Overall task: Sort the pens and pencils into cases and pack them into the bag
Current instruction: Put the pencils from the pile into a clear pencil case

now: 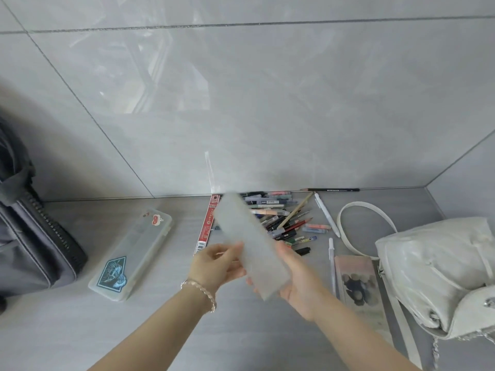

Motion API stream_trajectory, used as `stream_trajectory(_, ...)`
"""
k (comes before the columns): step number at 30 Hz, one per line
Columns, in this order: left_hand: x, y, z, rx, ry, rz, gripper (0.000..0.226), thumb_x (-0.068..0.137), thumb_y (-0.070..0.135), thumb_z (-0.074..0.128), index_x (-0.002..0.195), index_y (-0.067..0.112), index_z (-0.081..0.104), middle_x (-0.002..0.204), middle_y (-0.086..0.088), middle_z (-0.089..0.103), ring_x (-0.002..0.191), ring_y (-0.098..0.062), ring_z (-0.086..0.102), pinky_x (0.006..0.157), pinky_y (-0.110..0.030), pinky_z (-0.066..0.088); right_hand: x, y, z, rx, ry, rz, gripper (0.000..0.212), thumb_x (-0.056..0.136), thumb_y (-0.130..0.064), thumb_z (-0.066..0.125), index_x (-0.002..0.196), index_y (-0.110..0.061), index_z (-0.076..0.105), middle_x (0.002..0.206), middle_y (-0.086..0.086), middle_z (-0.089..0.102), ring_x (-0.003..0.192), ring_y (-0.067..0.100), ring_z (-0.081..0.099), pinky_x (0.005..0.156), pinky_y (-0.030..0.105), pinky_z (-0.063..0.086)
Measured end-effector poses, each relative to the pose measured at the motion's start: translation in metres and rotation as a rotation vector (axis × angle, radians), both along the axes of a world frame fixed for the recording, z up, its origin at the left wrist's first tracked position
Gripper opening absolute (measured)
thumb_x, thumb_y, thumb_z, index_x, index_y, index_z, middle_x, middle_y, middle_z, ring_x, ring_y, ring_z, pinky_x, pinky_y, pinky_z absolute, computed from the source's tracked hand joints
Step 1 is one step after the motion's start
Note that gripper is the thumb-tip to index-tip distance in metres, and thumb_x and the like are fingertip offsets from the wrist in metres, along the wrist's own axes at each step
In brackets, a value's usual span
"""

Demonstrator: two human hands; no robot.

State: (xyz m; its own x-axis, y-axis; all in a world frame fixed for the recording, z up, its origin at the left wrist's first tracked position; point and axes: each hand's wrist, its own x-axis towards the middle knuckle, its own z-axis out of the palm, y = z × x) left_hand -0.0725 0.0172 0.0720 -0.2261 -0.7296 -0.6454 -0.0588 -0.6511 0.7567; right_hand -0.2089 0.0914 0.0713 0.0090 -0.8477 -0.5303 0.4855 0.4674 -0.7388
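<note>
Both hands hold a frosted translucent pencil case point(247, 241) in the air above the grey surface, tilted with its far end up and left. My left hand point(217, 266) grips its left side; my right hand point(297, 279) supports it from underneath on the right. Behind the case lies a pile of pens and pencils point(284, 220) against the wall, partly hidden by it. A second clear case with stickers point(131, 254) lies flat to the left. A pink flat case point(357, 279) lies to the right, beside a white bag point(439, 271).
A grey backpack point(32, 231) stands at the far left. A red flat package point(209, 223) lies next to the pile. Two white pens point(327, 215) and a dark pencil point(332, 189) lie loose near the wall. The white bag's strap point(361, 210) loops over the surface.
</note>
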Motion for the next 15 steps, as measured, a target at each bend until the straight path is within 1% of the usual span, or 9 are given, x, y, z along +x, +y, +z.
stream_trajectory(1, -0.001, 0.001, -0.001, -0.023, -0.024, 0.010, 0.010, 0.086, 0.007, 0.061, 0.086, -0.004, 0.062, 0.068, -0.011, 0.071, 0.058, -0.020, 0.071, 0.054, -0.025, 0.059, -0.004, 0.002, 0.000, 0.024, -0.117, -0.036, 0.043, 0.092, -0.042, 0.035, 0.115, -0.014, 0.059, 0.099, 0.016, 0.070, 0.078, 0.033, 0.067, 0.065, 0.035, 0.057)
stream_trajectory(2, -0.003, 0.001, -0.002, -0.032, -0.033, 0.002, 0.007, 0.087, 0.003, 0.059, 0.084, -0.002, 0.063, 0.068, -0.011, 0.071, 0.061, -0.021, 0.070, 0.058, -0.028, 0.060, -0.008, 0.002, -0.001, 0.013, -0.164, -0.045, 0.046, 0.088, -0.045, 0.036, 0.117, -0.015, 0.057, 0.105, 0.017, 0.069, 0.084, 0.034, 0.067, 0.067, 0.036, 0.057)
stream_trajectory(4, -0.008, 0.000, 0.001, -0.033, -0.011, -0.071, 0.009, 0.088, 0.011, 0.059, 0.092, 0.005, 0.064, 0.081, -0.011, 0.071, 0.073, -0.024, 0.069, 0.072, -0.035, 0.060, -0.010, 0.005, -0.004, -0.050, -0.046, 0.002, 0.045, 0.081, -0.045, 0.044, 0.121, -0.028, 0.055, 0.118, 0.006, 0.066, 0.103, 0.025, 0.064, 0.080, 0.034, 0.056)
stream_trajectory(5, -0.011, -0.001, 0.003, -0.021, 0.010, -0.114, 0.016, 0.088, 0.018, 0.059, 0.098, 0.007, 0.064, 0.090, -0.011, 0.071, 0.079, -0.025, 0.069, 0.075, -0.036, 0.059, -0.009, 0.005, -0.006, -0.074, 0.065, 0.043, 0.045, 0.078, -0.046, 0.047, 0.122, -0.036, 0.053, 0.123, -0.002, 0.063, 0.111, 0.017, 0.060, 0.089, 0.033, 0.052)
stream_trajectory(8, -0.012, -0.007, 0.004, 0.014, 0.036, -0.169, 0.026, 0.087, 0.020, 0.060, 0.106, 0.002, 0.063, 0.096, -0.015, 0.069, 0.079, -0.025, 0.069, 0.066, -0.031, 0.060, -0.003, 0.004, -0.007, -0.136, 0.267, 0.155, 0.045, 0.075, -0.050, 0.050, 0.121, -0.049, 0.050, 0.130, -0.019, 0.055, 0.121, 0.004, 0.050, 0.106, 0.034, 0.040)
stream_trajectory(10, -0.011, -0.011, 0.005, 0.021, 0.025, -0.177, 0.024, 0.088, 0.014, 0.058, 0.106, -0.001, 0.062, 0.092, -0.015, 0.069, 0.075, -0.024, 0.070, 0.061, -0.030, 0.059, 0.001, 0.003, -0.004, -0.193, 0.351, 0.168, 0.042, 0.078, -0.049, 0.047, 0.120, -0.051, 0.047, 0.129, -0.025, 0.053, 0.122, -0.003, 0.047, 0.106, 0.024, 0.038)
stream_trajectory(12, -0.008, -0.014, 0.005, 0.008, 0.052, -0.178, 0.017, 0.090, 0.009, 0.052, 0.098, -0.001, 0.063, 0.080, -0.012, 0.072, 0.066, -0.021, 0.071, 0.056, -0.028, 0.058, 0.000, 0.002, -0.006, -0.204, 0.304, 0.131, 0.037, 0.081, -0.045, 0.044, 0.117, -0.048, 0.050, 0.124, -0.025, 0.057, 0.120, -0.005, 0.049, 0.101, 0.017, 0.039)
stream_trajectory(14, -0.002, -0.015, 0.003, -0.010, 0.130, -0.170, 0.014, 0.087, 0.009, 0.053, 0.090, 0.002, 0.064, 0.072, -0.007, 0.073, 0.062, -0.020, 0.071, 0.055, -0.029, 0.058, -0.006, 0.002, -0.009, -0.141, 0.136, 0.035, 0.035, 0.085, -0.040, 0.042, 0.117, -0.040, 0.056, 0.118, -0.015, 0.065, 0.116, 0.006, 0.056, 0.101, 0.029, 0.044)
stream_trajectory(15, 0.002, -0.015, 0.000, -0.011, 0.189, -0.178, 0.016, 0.079, 0.013, 0.059, 0.091, 0.003, 0.064, 0.075, -0.008, 0.074, 0.065, -0.022, 0.071, 0.058, -0.030, 0.058, -0.012, 0.001, -0.011, -0.096, 0.088, 0.008, 0.036, 0.086, -0.040, 0.042, 0.118, -0.039, 0.057, 0.119, -0.013, 0.065, 0.117, 0.010, 0.056, 0.103, 0.037, 0.043)
